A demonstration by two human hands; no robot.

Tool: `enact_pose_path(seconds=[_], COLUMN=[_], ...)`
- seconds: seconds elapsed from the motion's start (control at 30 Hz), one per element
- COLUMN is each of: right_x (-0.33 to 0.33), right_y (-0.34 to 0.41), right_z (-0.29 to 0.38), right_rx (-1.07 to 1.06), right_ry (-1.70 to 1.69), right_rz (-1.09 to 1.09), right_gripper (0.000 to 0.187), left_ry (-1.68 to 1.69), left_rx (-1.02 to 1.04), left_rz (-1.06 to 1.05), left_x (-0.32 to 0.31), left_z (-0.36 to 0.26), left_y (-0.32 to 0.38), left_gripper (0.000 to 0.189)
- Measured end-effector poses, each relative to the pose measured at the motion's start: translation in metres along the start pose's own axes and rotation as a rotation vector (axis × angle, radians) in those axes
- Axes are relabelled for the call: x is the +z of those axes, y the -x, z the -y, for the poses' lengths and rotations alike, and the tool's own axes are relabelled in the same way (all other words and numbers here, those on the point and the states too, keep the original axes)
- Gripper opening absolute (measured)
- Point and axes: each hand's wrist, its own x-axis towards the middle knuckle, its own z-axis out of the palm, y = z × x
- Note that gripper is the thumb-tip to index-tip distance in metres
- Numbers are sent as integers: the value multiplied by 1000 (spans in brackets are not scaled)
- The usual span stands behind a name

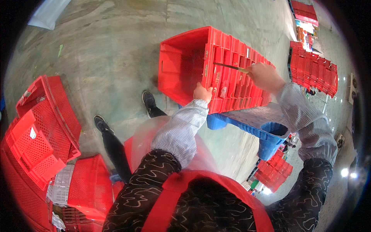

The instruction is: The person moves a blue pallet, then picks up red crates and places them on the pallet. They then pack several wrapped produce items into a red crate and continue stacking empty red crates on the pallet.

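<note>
A red plastic crate [182,62] with its hollow inside showing heads a stack of red crates on a blue plastic pallet [240,117]. My left hand [202,92] grips the crate's near rim. A thin, dark-bladed tool [229,66], perhaps a knife, has its tan handle in my right hand [262,76]. Its tip is at the ribbed outer side of the crate, just below the rim. I cannot tell if the tip touches. Pale label scraps [218,77] cling to that side between my hands.
More red crates [43,139] lie tilted and piled at the left, with a light grey crate [60,184] among them. Red crate stacks [314,69] stand farther off at the right. A white sheet [49,13] lies at upper left on the concrete floor [116,52].
</note>
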Motion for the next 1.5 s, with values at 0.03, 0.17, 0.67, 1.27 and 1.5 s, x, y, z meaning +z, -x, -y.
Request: enact_pose_path(seconds=[0.03,0.17,0.67,1.27,1.5], right_x=[6,53,42,-26,49], right_y=[1,19,51,-24,-27], right_z=[-6,-38,-96,7,-76], right_rx=[-4,80,163,71,-48], right_ry=[-13,-49,-297,230,174], right_rz=[-65,49,-283,-115,-290], right_gripper=[18,32,28,25,29], left_ry=[3,-75,93,-39,54], left_rx=[-1,58,169,155,211], left_rz=[-6,-45,-383,-72,-89], left_x=[2,8,-38,-43,-40], left_z=[3,13,-1,-9,-11], left_y=[-4,-13,-20,-54,-50], left_gripper=[49,34,47,38,31])
